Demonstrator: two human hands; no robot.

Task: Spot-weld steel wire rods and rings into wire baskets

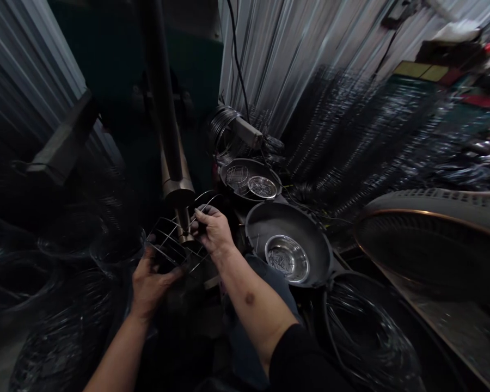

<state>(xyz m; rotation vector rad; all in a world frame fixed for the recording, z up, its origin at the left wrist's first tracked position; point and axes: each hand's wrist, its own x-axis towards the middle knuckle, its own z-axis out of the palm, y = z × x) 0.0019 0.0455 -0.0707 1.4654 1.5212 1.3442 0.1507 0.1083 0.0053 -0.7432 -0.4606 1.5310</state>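
— "Sitting at the lower end of the metal post (178, 191), the wire frame (166, 255), wires showing either side! What's holding it?"
— "Right hand (213, 233) pinching a wire, thumb against fingers; left hand (152, 282) holding the near side, thumb and fingers spread wide!"
— "Beyond?"
— "Steel bowl (297, 260) inside a dark pan (283, 220), off right!"
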